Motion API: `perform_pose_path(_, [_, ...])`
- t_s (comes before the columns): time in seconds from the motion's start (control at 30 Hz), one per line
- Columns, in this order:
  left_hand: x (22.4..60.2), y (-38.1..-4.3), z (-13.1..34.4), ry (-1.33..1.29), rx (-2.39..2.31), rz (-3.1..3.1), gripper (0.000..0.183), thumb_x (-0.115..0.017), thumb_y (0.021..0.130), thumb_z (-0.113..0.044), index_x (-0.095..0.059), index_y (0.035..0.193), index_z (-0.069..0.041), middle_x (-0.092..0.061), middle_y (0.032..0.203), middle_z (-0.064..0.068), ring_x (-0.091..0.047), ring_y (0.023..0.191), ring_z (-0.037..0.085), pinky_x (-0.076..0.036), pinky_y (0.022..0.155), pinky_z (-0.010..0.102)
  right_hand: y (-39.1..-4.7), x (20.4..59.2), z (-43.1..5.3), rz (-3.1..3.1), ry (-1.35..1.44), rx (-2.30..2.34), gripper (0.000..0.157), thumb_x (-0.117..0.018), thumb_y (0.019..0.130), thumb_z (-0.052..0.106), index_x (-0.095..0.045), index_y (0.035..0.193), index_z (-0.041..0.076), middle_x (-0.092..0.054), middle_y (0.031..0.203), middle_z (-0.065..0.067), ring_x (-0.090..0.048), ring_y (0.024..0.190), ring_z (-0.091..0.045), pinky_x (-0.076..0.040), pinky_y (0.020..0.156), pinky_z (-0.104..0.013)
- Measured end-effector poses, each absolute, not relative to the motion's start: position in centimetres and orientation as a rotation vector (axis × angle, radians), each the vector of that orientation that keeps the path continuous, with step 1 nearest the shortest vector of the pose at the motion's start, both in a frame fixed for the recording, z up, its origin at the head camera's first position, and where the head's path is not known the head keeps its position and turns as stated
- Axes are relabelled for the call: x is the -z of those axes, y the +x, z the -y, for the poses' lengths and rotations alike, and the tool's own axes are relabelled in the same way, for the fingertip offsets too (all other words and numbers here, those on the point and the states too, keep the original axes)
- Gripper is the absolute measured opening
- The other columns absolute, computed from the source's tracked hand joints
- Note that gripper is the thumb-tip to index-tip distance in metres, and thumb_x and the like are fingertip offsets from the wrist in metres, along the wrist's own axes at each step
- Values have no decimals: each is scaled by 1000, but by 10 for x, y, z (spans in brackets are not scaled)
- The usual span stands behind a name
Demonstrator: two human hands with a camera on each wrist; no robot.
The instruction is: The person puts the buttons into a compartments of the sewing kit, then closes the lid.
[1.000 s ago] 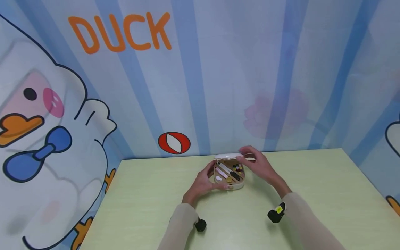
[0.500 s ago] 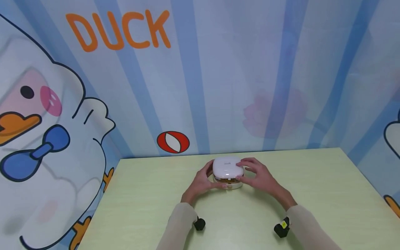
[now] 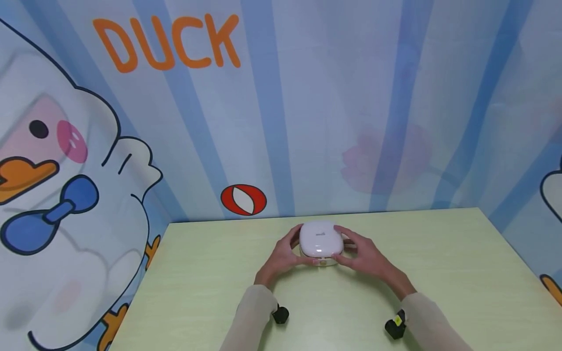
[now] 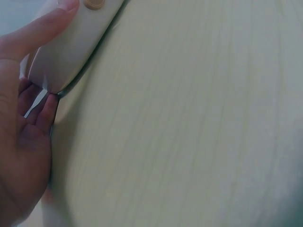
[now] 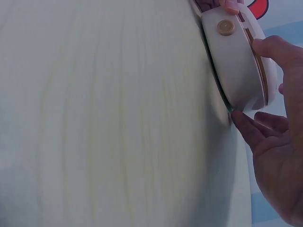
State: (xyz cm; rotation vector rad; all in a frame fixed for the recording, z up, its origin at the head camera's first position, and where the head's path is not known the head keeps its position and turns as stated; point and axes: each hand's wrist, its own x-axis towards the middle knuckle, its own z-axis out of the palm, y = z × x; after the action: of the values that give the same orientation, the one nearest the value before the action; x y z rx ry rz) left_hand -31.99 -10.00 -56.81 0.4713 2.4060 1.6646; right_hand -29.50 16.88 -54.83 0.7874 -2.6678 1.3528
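A small white case (image 3: pixel 321 239) with rounded corners sits near the back of the table, its lid lowered over the base. In the right wrist view a thin brown gap runs between the lid (image 5: pixel 270 71) and the base (image 5: pixel 232 59), which carries a round tan button (image 5: pixel 226 27). My left hand (image 3: pixel 283 256) grips the base from the left, thumb along its front and fingers round the side. From the right, my right hand (image 3: pixel 366 253) holds the case, its thumb at the lid's front edge and fingers at the right side. The contents are hidden under the lid.
The pale yellow-green table (image 3: pixel 210 287) ends just behind the case, against a blue striped backdrop (image 3: pixel 307 107) with cartoon ducks. A black wrist camera (image 3: pixel 281 315) is worn at the left cuff, another black camera (image 3: pixel 395 327) at the right.
The lid stood raised at the back, showing small tools and coloured bits inside; it has swung forward and down over the base. My right hand moved down with it; my left hand stayed.
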Motion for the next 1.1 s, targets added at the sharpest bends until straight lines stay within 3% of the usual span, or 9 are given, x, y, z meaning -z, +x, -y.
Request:
perform_pose_path(0.27, [569, -320, 99, 478, -1639, -2413, 108, -97, 74, -34, -35, 162, -26, -41, 162, -3, -42, 147, 22, -39, 119, 41, -292, 549, -166, 2713, 725, -1331, 79, -80, 92, 32, -43, 158, 7, -53, 150, -22, -65, 120, -37, -56, 100, -51])
perform_pose_path(0.5, [569, -321, 100, 496, -1661, -2396, 107, -96, 75, -26, -35, 162, -20, -43, 160, 1, -44, 145, 22, -39, 119, 39, -291, 552, -164, 2705, 695, -1327, 78, -81, 91, 29, -45, 156, 7, -55, 148, -21, -67, 117, -35, -58, 98, -48])
perform_pose_path(1.1, [569, -326, 92, 513, -1630, -2374, 109, -98, 73, -30, -35, 162, -23, -43, 161, 0, -43, 146, 23, -40, 118, 41, -281, 541, -167, 2741, 552, -1484, 68, -81, 92, 18, -49, 151, 11, -48, 154, -21, -59, 126, -45, -57, 100, -45])
